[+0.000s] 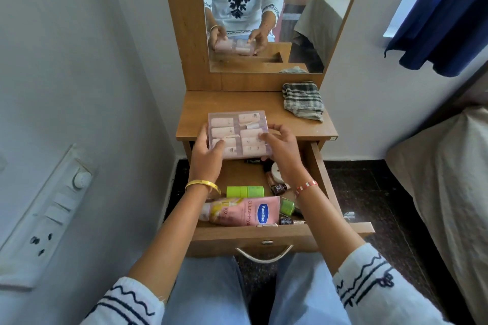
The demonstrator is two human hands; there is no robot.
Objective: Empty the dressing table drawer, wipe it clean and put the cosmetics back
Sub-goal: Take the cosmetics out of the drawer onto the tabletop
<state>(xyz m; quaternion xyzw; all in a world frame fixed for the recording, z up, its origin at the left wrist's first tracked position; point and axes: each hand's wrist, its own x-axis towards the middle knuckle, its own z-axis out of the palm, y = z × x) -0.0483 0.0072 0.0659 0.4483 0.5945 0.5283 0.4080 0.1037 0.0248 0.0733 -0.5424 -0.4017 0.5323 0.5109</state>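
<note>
Left grip (pixel 208 150): fingers curled round the left edge of the clear box (pixel 239 133).
Right grip (pixel 280 146): clasps the box's right edge.
Clear box: pink tubes inside, held between both grips, over the surface (pixel 229 103) edge.
Drawer (pixel 320 166): open below the grips, Vaseline tube (pixel 245 211) and green bottle (pixel 245 191) inside.
Cloth (pixel 303 100): beyond the right grip, on the surface.

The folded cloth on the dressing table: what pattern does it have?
The cloth is checked, dark stripes on pale; the head view shows it.
</note>
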